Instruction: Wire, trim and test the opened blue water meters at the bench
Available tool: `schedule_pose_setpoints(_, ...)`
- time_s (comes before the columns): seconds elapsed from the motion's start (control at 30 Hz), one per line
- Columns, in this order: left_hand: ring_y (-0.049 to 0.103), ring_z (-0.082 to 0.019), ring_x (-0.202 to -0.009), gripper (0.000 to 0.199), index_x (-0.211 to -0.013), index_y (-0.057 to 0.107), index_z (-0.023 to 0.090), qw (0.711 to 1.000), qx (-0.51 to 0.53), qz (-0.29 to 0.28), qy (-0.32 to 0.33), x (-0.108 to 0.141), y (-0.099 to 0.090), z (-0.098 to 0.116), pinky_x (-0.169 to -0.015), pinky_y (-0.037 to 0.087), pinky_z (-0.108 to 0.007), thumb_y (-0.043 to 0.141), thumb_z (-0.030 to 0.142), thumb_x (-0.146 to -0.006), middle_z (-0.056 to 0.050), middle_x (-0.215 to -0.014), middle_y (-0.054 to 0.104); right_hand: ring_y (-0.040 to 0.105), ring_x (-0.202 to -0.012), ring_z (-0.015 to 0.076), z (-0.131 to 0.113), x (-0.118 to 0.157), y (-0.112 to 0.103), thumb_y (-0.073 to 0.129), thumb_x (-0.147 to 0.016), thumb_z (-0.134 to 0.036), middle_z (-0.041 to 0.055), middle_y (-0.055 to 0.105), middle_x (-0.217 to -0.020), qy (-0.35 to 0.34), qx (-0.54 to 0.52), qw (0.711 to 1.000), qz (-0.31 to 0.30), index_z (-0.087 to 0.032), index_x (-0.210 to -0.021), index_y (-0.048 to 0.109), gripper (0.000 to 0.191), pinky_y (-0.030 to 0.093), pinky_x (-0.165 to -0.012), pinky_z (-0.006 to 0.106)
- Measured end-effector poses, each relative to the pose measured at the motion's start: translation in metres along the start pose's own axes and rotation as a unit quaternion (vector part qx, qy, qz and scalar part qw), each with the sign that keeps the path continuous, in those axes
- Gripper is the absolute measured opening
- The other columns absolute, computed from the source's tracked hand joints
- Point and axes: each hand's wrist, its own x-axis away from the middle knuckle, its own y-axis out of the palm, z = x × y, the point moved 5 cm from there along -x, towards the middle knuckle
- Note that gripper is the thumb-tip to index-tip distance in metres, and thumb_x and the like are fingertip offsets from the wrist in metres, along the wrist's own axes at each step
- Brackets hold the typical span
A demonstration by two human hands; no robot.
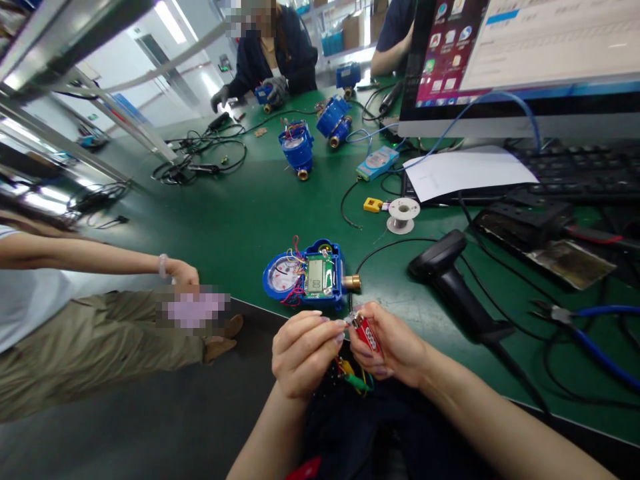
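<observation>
My right hand (387, 347) grips a small red battery-like part (367, 333) with white marks. My left hand (305, 350) pinches at its top end, fingertips touching it. Thin coloured wires with a green clip (357, 380) hang below both hands. Just beyond them, on the green table (240, 220), lies an opened blue water meter (307, 275) with a dial, a green circuit board, a small display and a brass fitting.
A black barcode scanner (453, 280) lies right of the meter, blue-handled pliers (590, 333) farther right. A white spool (403, 215), paper, keyboard and monitor (520, 53) stand behind. More blue meters (297, 147) and cables lie mid-table. Other people sit at the left and far side.
</observation>
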Motion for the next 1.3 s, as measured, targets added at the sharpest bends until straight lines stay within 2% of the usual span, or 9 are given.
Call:
schedule_pose_setpoints(0.47, 0.06, -0.015, -0.079, 0.008, -0.074, 0.064, 0.015, 0.999, -0.04, 0.036, 0.002, -0.003, 0.0, 0.0, -0.067, 0.056, -0.032, 0.062, 0.008, -0.077, -0.003, -0.081, 0.072, 0.021, -0.026, 0.0044, 0.0, -0.002, 0.002, 0.014, -0.083, -0.046, -0.0052, 0.03, -0.032, 0.009, 0.0, 1.0, -0.014, -0.018, -0.045, 0.04, 0.054, 0.013, -0.028, 0.016)
schedule_pose_setpoints(0.63, 0.061, -0.015, -0.079, 0.008, -0.076, 0.063, 0.015, 0.998, -0.05, 0.037, -0.001, -0.005, -0.002, -0.002, -0.068, 0.057, -0.033, 0.063, 0.007, -0.075, -0.003, -0.082, 0.071, 0.021, -0.028, 0.0038, -0.003, 0.001, -0.002, 0.015, -0.084, -0.06, -0.0066, 0.028, -0.034, 0.003, 0.017, 0.999, 0.029, -0.018, -0.046, 0.039, 0.062, 0.01, -0.031, 0.018)
schedule_pose_setpoints(0.7, 0.061, -0.014, -0.078, 0.01, -0.078, 0.063, 0.016, 0.998, -0.054, 0.03, -0.011, -0.009, -0.004, -0.005, -0.067, 0.057, -0.033, 0.063, 0.006, -0.074, -0.003, -0.084, 0.071, 0.023, -0.031, 0.0036, -0.01, 0.006, -0.01, 0.017, -0.082, -0.066, -0.0065, 0.03, -0.036, -0.025, 0.049, 0.995, 0.081, -0.018, -0.048, 0.041, 0.064, 0.012, -0.033, 0.018)
schedule_pose_setpoints(0.77, 0.062, -0.014, -0.077, 0.014, -0.08, 0.063, 0.016, 0.998, -0.053, 0.019, -0.031, -0.015, -0.007, -0.009, -0.07, 0.057, -0.034, 0.064, 0.004, -0.073, -0.002, -0.086, 0.07, 0.027, -0.035, 0.0042, -0.02, 0.014, -0.025, 0.022, -0.081, -0.069, -0.0059, 0.034, -0.04, -0.071, 0.104, 0.976, 0.176, -0.017, -0.052, 0.044, 0.063, 0.016, -0.036, 0.018)
schedule_pose_setpoints(0.87, 0.063, -0.013, -0.077, 0.02, -0.081, 0.063, 0.016, 0.994, -0.035, 0.003, -0.1, -0.024, -0.013, -0.021, -0.076, 0.055, -0.037, 0.062, -0.001, -0.072, -0.001, -0.084, 0.069, 0.033, -0.04, 0.0069, -0.037, 0.031, -0.051, 0.026, -0.08, -0.069, -0.0043, 0.038, -0.043, -0.141, 0.218, 0.914, 0.311, -0.018, -0.056, 0.048, 0.061, 0.022, -0.041, 0.02)
schedule_pose_setpoints(0.97, 0.064, -0.012, -0.075, 0.024, -0.079, 0.063, 0.016, 0.981, 0.002, -0.007, -0.195, -0.029, -0.019, -0.035, -0.079, 0.053, -0.036, 0.062, -0.006, -0.069, 0.002, -0.079, 0.069, 0.038, -0.044, 0.0095, -0.044, 0.041, -0.072, 0.022, -0.082, -0.068, -0.0028, 0.041, -0.045, -0.168, 0.31, 0.86, 0.369, -0.018, -0.059, 0.051, 0.062, 0.028, -0.044, 0.023)
schedule_pose_setpoints(1.07, 0.064, -0.011, -0.072, 0.024, -0.077, 0.063, 0.017, 0.968, 0.021, -0.011, -0.25, -0.03, -0.023, -0.041, -0.078, 0.052, -0.033, 0.065, -0.005, -0.067, 0.004, -0.075, 0.069, 0.041, -0.047, 0.0109, -0.044, 0.044, -0.086, 0.02, -0.084, -0.067, -0.0018, 0.045, -0.048, -0.168, 0.357, 0.826, 0.402, -0.018, -0.062, 0.054, 0.063, 0.031, -0.048, 0.024)
schedule_pose_setpoints(1.17, 0.064, -0.012, -0.074, 0.024, -0.077, 0.063, 0.016, 0.974, 0.006, -0.029, -0.227, -0.03, -0.024, -0.037, -0.077, 0.052, -0.033, 0.065, -0.006, -0.067, 0.002, -0.078, 0.07, 0.043, -0.047, 0.0118, -0.043, 0.045, -0.09, 0.018, -0.084, -0.068, -0.0007, 0.046, -0.048, -0.169, 0.38, 0.806, 0.421, -0.018, -0.063, 0.055, 0.065, 0.032, -0.048, 0.026)
schedule_pose_setpoints(1.3, 0.064, -0.014, -0.075, 0.016, -0.076, 0.062, 0.014, 0.99, -0.024, -0.061, -0.126, -0.025, -0.02, -0.027, -0.072, 0.052, -0.034, 0.063, -0.001, -0.071, -0.002, -0.084, 0.072, 0.044, -0.047, 0.0119, -0.042, 0.045, -0.09, 0.018, -0.084, -0.067, 0.0, 0.047, -0.049, -0.173, 0.393, 0.799, 0.421, -0.018, -0.063, 0.056, 0.065, 0.032, -0.048, 0.026)
